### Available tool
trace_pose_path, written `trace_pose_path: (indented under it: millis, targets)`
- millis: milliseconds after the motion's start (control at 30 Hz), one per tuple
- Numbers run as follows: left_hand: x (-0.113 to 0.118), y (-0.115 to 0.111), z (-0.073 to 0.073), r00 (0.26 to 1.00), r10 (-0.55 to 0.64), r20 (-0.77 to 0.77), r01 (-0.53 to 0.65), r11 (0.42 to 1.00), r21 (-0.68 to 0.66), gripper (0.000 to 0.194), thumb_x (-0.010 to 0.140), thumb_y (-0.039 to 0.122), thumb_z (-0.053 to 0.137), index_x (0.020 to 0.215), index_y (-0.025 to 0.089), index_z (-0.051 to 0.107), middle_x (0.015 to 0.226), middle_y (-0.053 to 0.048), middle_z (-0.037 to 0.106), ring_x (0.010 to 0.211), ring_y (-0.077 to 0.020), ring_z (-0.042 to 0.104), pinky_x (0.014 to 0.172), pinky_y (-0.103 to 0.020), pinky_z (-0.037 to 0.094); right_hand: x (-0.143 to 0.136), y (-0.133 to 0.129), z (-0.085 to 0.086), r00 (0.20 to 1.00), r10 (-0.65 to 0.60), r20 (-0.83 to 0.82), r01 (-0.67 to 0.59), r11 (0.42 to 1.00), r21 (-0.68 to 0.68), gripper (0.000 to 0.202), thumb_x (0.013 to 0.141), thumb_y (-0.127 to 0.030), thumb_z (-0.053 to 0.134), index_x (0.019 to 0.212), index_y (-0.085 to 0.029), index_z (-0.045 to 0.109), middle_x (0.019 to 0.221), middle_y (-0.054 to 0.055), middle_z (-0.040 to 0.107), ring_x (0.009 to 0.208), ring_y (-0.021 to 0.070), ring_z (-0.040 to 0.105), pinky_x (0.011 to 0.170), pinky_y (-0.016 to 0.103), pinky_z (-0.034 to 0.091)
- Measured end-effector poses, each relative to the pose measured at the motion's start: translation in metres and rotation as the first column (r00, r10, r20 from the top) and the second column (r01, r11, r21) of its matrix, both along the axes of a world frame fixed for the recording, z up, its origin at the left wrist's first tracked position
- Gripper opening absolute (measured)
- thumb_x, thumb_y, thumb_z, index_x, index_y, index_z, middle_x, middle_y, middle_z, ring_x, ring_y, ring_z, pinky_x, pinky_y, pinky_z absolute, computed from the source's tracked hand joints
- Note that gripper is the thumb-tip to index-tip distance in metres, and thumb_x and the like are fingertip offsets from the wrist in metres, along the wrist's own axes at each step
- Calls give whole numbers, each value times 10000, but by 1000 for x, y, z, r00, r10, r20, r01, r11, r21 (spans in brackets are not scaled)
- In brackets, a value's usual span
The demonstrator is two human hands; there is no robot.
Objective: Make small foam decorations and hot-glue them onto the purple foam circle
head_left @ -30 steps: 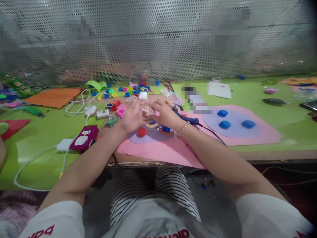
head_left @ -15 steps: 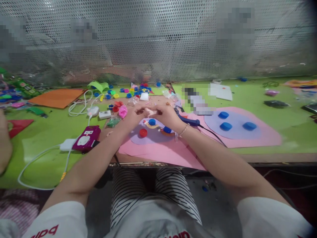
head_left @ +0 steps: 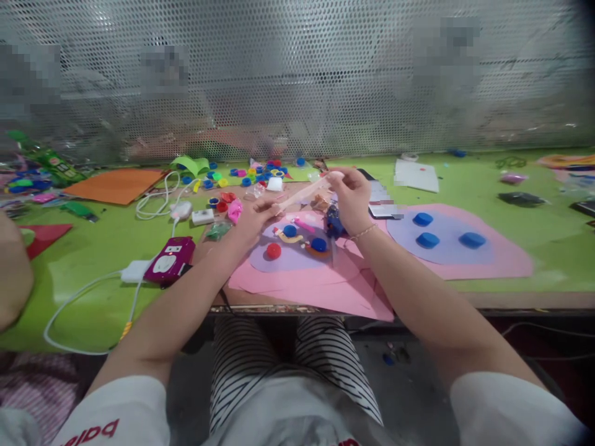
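A strip of pale pink modelling clay (head_left: 304, 194) is stretched between my two hands above the paper. My left hand (head_left: 259, 218) pinches its near left end. My right hand (head_left: 352, 197), higher and farther right, grips the other end. Below lies a lilac paper shape (head_left: 297, 261) on pink paper (head_left: 264, 280). On it are a red bottle cap (head_left: 273, 251), blue caps (head_left: 318, 245) with small coloured clay pieces, and a pink clay strip (head_left: 304, 225). A dark blue object (head_left: 333, 223) sits beside my right wrist, partly hidden.
A purple power adapter (head_left: 170, 261) with white cables stands left. Loose coloured caps (head_left: 246, 181) lie at the back. A phone (head_left: 383, 209) and another lilac paper (head_left: 446, 248) with blue caps are right. A perforated metal panel (head_left: 297, 80) closes the back. Another person's arm (head_left: 12, 272) shows left.
My hands have moved apart, the right one up and to the right. The pink clay between them has gone from a small lump to a long stretched strip.
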State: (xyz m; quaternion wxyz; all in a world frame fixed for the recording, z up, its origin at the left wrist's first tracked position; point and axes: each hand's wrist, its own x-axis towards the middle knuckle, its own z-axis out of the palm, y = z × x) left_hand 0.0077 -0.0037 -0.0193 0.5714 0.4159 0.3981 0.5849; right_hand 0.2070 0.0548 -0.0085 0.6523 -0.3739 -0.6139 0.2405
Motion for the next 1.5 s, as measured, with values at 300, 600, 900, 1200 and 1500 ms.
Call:
trace_pose_path:
  millis: [300,600,900,1200,1500]
  targets:
    - [3,-4,-6,958,-280,-64,285,955,80,371,622,322,806,944,178,690,912,-40,680,842,-135,626,767,-253,495,-19,-24,-15,682,140,718,-370,913,174,516,754,-332,704,1232,-205,557,1224,125,584,1181,273,517,993,477,425]
    - [-1,2,-4,979,-99,-178,93,995,-43,305,553,289,835,770,125,695,696,-27,680,614,-113,628,620,-245,513,-22,-14,-14,775,213,595,-327,941,89,236,746,-242,704,974,-180,720,799,41,698,704,153,595,641,282,472]
    - [-6,8,0,993,86,-76,-88,996,-23,114,668,145,747,754,124,677,653,10,645,583,-80,609,647,-231,513,-5,2,-6,976,200,-83,-210,967,-141,188,724,-350,703,802,-179,695,611,-19,603,530,93,540,527,239,475]
    - [0,-2,0,975,-206,77,207,978,-4,217,734,315,722,849,134,685,864,-72,704,813,-150,657,793,-284,525,-12,-12,-12,794,317,518,-416,905,83,472,743,-401,704,1182,-241,632,1256,85,604,1204,240,528,1037,437,414]
    - [3,-5,-8,874,-259,-411,321,943,89,366,585,152,787,936,178,689,948,-60,701,859,-155,637,800,-297,491,-23,-23,-12,671,423,609,-385,901,-202,330,773,-243,619,1082,-151,688,850,46,720,739,154,626,679,266,473]
